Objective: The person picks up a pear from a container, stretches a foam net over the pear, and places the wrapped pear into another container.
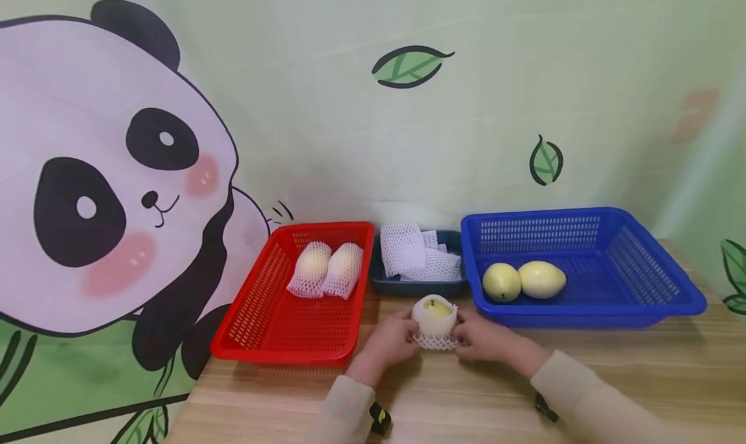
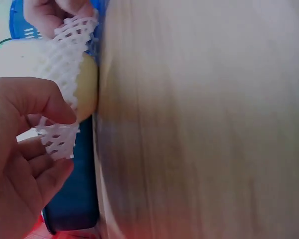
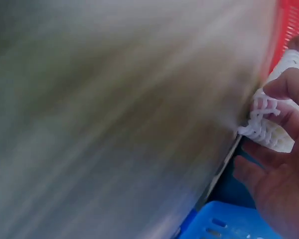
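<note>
Left hand (image 1: 389, 338): pinching the left edge of a white foam net sleeve (image 1: 437, 342), thumb and fingers nearly closed.
Right hand (image 1: 488, 336): pinching the sleeve's right edge, likewise nearly closed.
Pear (image 1: 438, 309): showing stem end up inside the sleeve, between both hands, just nearer than the navy tray (image 1: 416, 288).
Navy tray: holding loose foam sleeves (image 1: 403, 250).
Red basket (image 1: 285, 355): standing left, holding two sleeved pears (image 1: 313, 265).
Blue basket (image 1: 583, 318): standing right, holding two bare pears (image 1: 542, 280).

From the head, farther off, we look forward and down across the wooden table (image 1: 612, 382); from each wrist we look close up, turned sideways, and all three views share the white foam net (image 1: 436, 342)
</note>
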Motion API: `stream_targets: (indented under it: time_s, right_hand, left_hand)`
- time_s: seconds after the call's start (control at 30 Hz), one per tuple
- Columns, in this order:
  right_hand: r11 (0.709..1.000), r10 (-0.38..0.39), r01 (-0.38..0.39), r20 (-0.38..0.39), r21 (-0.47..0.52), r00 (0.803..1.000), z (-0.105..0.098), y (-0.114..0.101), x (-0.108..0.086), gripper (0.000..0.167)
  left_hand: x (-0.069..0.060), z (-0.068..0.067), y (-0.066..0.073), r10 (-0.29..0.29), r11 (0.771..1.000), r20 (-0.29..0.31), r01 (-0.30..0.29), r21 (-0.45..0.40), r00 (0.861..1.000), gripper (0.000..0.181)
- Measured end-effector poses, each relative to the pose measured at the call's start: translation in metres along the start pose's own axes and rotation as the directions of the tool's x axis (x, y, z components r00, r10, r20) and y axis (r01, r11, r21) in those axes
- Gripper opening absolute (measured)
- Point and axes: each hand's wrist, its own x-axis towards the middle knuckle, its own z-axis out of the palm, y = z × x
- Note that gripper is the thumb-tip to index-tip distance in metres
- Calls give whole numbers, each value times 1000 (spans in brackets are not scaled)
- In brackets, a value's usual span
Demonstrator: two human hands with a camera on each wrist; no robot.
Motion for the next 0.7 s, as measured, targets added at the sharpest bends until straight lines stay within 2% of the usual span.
stream_targets:
  time_s: [0.13,0.2,0.27,0.33,0.4,0.57,0.7]
  right_hand:
    - [1000,10,-11,30,26,999,1,1,-1,19]
    - [998,27,-29,48,49,999,-1,-1,0,16]
    - [994,61,-68,82,84,995,-6,-4,0,10]
    - [989,90,-102,116,107,989,-12,-6,0,4]
    - [984,115,-133,148,115,982,-18,-9,-2,10]
    - [985,145,-159,185,62,972,-27,-18,-10,34]
    - [981,181,-190,172,35,968,-30,-28,-13,41]
  left_hand:
    - [-1,2,-3,30,997,12,-31,64,999,10]
    - [-2,0,-4,21,998,38,-23,60,999,6]
    - [-4,-3,-5,-18,1000,71,16,21,997,5]
    - [-6,-7,-5,-59,998,91,61,-22,994,14]
    - [-7,-10,-4,-104,992,93,110,-62,990,23]
    - [-6,-11,9,-227,959,4,224,-174,974,50]
    - [1,-5,19,-268,924,-91,229,-307,959,74]
